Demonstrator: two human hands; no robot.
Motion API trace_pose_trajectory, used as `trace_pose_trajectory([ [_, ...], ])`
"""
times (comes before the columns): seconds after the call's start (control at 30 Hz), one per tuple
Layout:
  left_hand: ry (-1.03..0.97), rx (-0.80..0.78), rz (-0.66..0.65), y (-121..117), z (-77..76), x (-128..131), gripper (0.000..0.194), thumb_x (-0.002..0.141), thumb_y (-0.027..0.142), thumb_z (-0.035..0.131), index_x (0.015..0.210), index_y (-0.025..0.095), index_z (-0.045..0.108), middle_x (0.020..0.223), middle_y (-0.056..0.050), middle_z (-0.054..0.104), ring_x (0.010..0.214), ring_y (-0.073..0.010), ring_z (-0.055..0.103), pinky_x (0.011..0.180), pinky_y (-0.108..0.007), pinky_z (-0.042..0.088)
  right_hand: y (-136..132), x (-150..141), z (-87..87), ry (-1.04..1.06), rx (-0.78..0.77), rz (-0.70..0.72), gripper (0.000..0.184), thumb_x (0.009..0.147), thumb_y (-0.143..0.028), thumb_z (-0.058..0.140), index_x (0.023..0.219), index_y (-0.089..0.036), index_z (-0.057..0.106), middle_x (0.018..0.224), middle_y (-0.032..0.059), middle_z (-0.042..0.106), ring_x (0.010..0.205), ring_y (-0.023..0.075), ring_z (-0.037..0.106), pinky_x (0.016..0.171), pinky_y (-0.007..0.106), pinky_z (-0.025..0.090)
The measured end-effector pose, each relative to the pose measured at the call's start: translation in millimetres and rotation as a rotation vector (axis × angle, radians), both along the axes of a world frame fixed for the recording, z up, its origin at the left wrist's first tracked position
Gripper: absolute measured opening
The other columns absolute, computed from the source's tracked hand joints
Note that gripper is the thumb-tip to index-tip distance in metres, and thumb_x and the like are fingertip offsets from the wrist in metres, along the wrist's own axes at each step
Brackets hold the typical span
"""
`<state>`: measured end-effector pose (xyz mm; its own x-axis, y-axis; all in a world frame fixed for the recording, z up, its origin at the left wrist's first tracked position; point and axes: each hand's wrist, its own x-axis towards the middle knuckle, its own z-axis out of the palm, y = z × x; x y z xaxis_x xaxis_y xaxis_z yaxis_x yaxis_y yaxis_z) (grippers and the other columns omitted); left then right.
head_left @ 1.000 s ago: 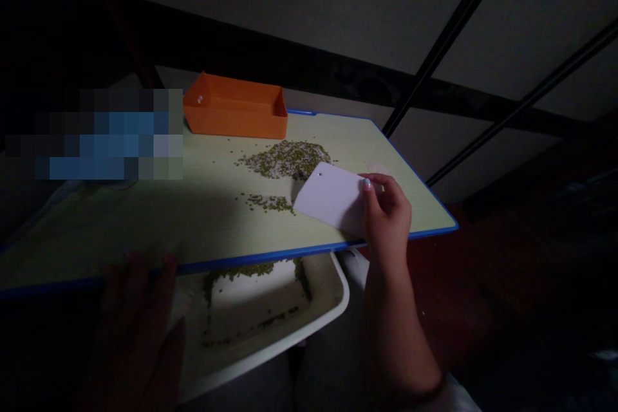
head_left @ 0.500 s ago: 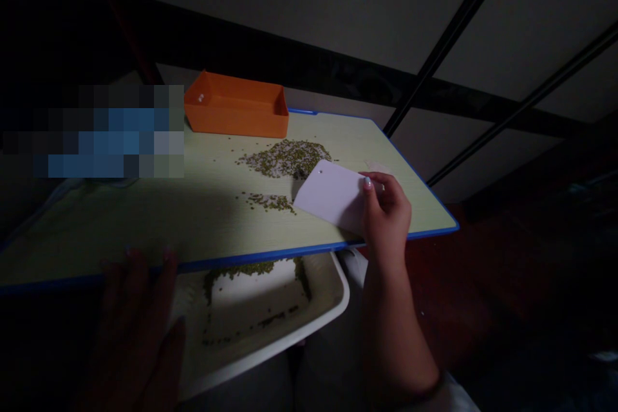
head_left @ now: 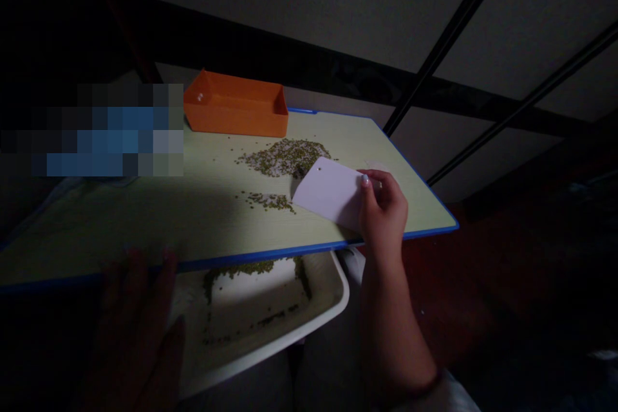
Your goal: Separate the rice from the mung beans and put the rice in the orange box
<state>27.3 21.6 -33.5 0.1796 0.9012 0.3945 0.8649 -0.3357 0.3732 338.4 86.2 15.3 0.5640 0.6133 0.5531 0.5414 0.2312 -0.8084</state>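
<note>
My right hand (head_left: 385, 209) is closed on the right end of a flat white plastic scraper (head_left: 331, 192) with a small hole near its corner. The scraper's left edge meets a heap of small green beans (head_left: 292, 156) mixed with whitish bits. A smaller strip of beans (head_left: 271, 201) lies just left of its lower corner. In dim light at the lower left, my left hand (head_left: 140, 309) rests with fingers stretched out over the table's blue edge, holding nothing. Below that edge sits a white tray (head_left: 340, 293) with green beans along its sides.
An orange open box (head_left: 236, 125) stands at the back of the pale green table (head_left: 193, 219). A pixelated patch covers the left side. Panels with dark strips rise behind the table, and a reddish floor (head_left: 434, 283) shows at the right.
My right hand and the scraper have shifted very slightly left and away from me. The left hand, beans, box and tray look the same.
</note>
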Motion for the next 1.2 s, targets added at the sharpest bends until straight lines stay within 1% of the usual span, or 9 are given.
trace_pose_trajectory([
  [0.13, -0.004, -0.046, -0.007, -0.9, 0.8, -0.5, 0.069, 0.091, 0.03, 0.038, 0.149, 0.043, 0.003, 0.162, 0.008, -0.005, 0.15, -0.029, -0.003, 0.121, -0.064, 0.012, 4.0, -0.1, -0.2, -0.013, 0.017, 0.031, 0.012, 0.088, -0.023, 0.055, 0.092, -0.021, 0.065, 0.093, 0.0037, 0.072, 0.084, 0.0168, 0.066, 0.076, 0.033, 0.051],
  [0.3, 0.003, 0.038, -0.043, 0.2, -2.7, -2.8, 0.068, 0.09, 0.029, 0.039, 0.15, 0.039, 0.008, 0.163, 0.003, 0.005, 0.15, -0.03, 0.004, 0.123, -0.062, 0.013, 10.8, -0.1, -1.4, -0.02, 0.017, 0.052, 0.012, 0.088, -0.022, 0.053, 0.091, -0.022, 0.065, 0.092, 0.0022, 0.072, 0.083, 0.0159, 0.066, 0.075, 0.031, 0.05],
  [0.37, 0.008, 0.02, -0.039, -0.5, -2.4, -3.0, 0.069, 0.09, 0.028, 0.039, 0.15, 0.039, 0.006, 0.163, 0.003, 0.002, 0.15, -0.0296, 0.003, 0.123, -0.061, 0.013, 11.2, -0.3, -1.2, -0.007, 0.02, 0.063, 0.012, 0.088, -0.022, 0.054, 0.091, -0.022, 0.065, 0.091, 0.0019, 0.072, 0.082, 0.0158, 0.066, 0.074, 0.031, 0.05],
  [0.47, 0.012, -0.006, -0.044, -2.3, 0.3, -1.3, 0.071, 0.091, 0.026, 0.04, 0.15, 0.041, 0.003, 0.163, 0.003, -0.001, 0.15, -0.0288, 0.0, 0.124, -0.06, 0.012, 8.8, -0.3, 0.8, 0.003, 0.016, 0.058, 0.011, 0.087, -0.024, 0.055, 0.09, -0.022, 0.066, 0.089, 0.0018, 0.072, 0.08, 0.0155, 0.065, 0.072, 0.03, 0.049],
  [0.6, 0.006, 0.001, -0.02, -2.6, 1.1, 1.5, 0.07, 0.091, 0.027, 0.039, 0.149, 0.042, 0.004, 0.163, 0.004, -0.001, 0.15, -0.0297, 0.001, 0.123, -0.062, 0.013, 4.1, 1.1, 3.6, 0.011, -0.008, 0.052, 0.01, 0.086, -0.025, 0.057, 0.088, -0.021, 0.066, 0.086, 0.0023, 0.072, 0.075, 0.0151, 0.064, 0.069, 0.03, 0.049],
  [0.73, 0.013, -0.004, -0.012, -1.7, 1.0, 1.1, 0.069, 0.09, 0.029, 0.038, 0.15, 0.041, 0.005, 0.163, 0.004, 0.0, 0.15, -0.0298, 0.002, 0.122, -0.062, 0.015, 0.8, 3.3, 3.4, 0.032, -0.024, 0.049, 0.01, 0.086, -0.026, 0.058, 0.089, -0.021, 0.066, 0.088, 0.0031, 0.072, 0.076, 0.0155, 0.064, 0.07, 0.031, 0.049],
  [0.87, 0.026, -0.045, -0.015, -2.1, 4.4, 0.8, 0.071, 0.091, 0.028, 0.038, 0.149, 0.042, 0.001, 0.163, 0.005, -0.005, 0.15, -0.0294, -0.003, 0.121, -0.064, 0.014, -2.7, 4.4, 4.3, 0.038, -0.037, 0.034, 0.01, 0.085, -0.027, 0.058, 0.089, -0.021, 0.065, 0.087, 0.0029, 0.072, 0.076, 0.0159, 0.064, 0.07, 0.031, 0.049],
  [0.97, 0.027, -0.053, 0.005, -2.1, 3.9, 0.5, 0.07, 0.091, 0.029, 0.038, 0.149, 0.042, 0.001, 0.163, 0.006, -0.005, 0.15, -0.0291, -0.002, 0.121, -0.064, 0.014, -5.4, 4.1, 7.2, 0.044, -0.054, 0.028, 0.009, 0.085, -0.026, 0.058, 0.088, -0.021, 0.065, 0.085, 0.0027, 0.071, 0.075, 0.016, 0.064, 0.068, 0.031, 0.049],
  [1.2, 0.02, 0.017, -0.01, -0.9, -1.8, -1.6, 0.07, 0.091, 0.026, 0.039, 0.15, 0.041, 0.005, 0.163, 0.004, 0.0, 0.15, -0.0304, 0.003, 0.121, -0.064, 0.016, -8.1, 2.4, 8.8, 0.035, -0.051, 0.043, 0.009, 0.085, -0.026, 0.058, 0.088, -0.021, 0.066, 0.083, 0.0023, 0.071, 0.074, 0.0157, 0.064, 0.067, 0.03, 0.049],
])
